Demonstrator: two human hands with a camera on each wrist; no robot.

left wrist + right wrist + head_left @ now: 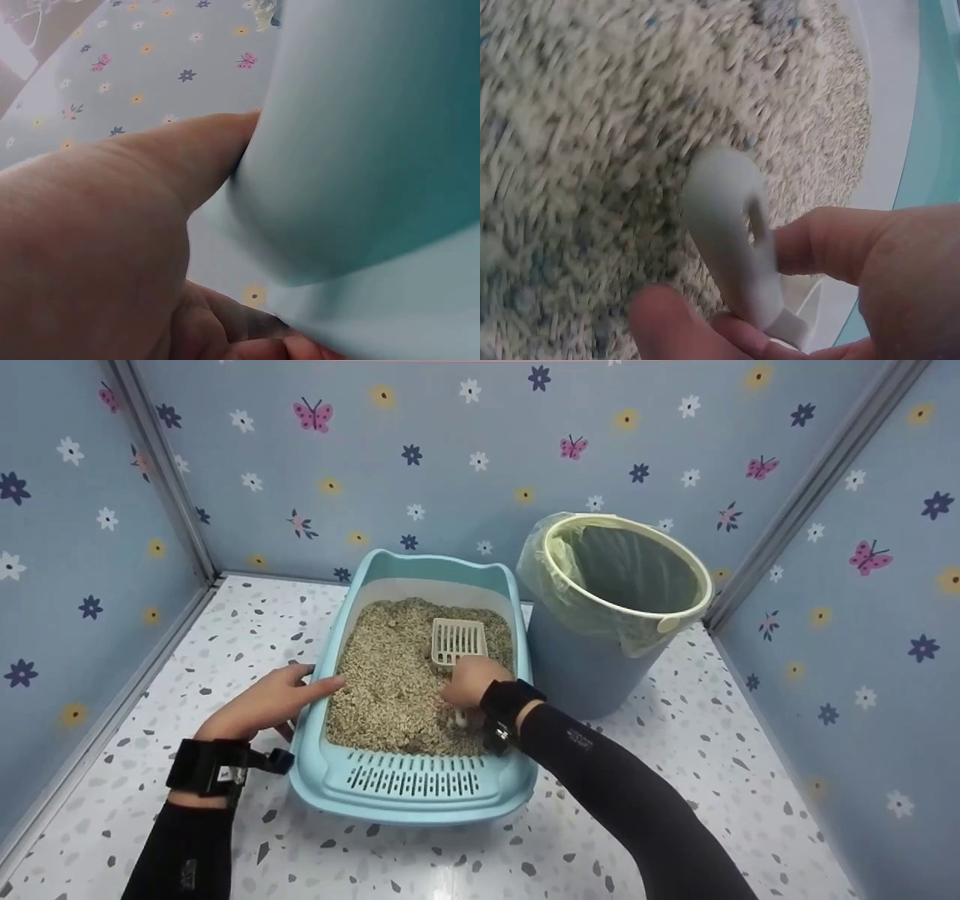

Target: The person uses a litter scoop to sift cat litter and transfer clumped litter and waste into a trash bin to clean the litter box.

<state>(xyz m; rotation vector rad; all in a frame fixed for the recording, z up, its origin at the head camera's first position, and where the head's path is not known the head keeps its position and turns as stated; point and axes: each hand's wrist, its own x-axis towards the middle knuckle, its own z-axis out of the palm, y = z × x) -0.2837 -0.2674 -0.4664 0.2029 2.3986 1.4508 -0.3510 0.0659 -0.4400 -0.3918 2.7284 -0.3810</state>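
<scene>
A light-blue litter box full of pellet litter stands on the floor. My left hand holds its left rim, thumb over the top and fingers down the outer side. The left wrist view shows the thumb against the box wall. In my right hand is a beige litter scoop, its slotted head pointing away over the litter. Up close in the right wrist view, thumb and fingers grip the scoop's handle, whose rounded end has a slot.
A blue-grey trash bin lined with a thin yellowish bag stands right beside the box. Patterned wall panels enclose the speckled floor at the back and both sides.
</scene>
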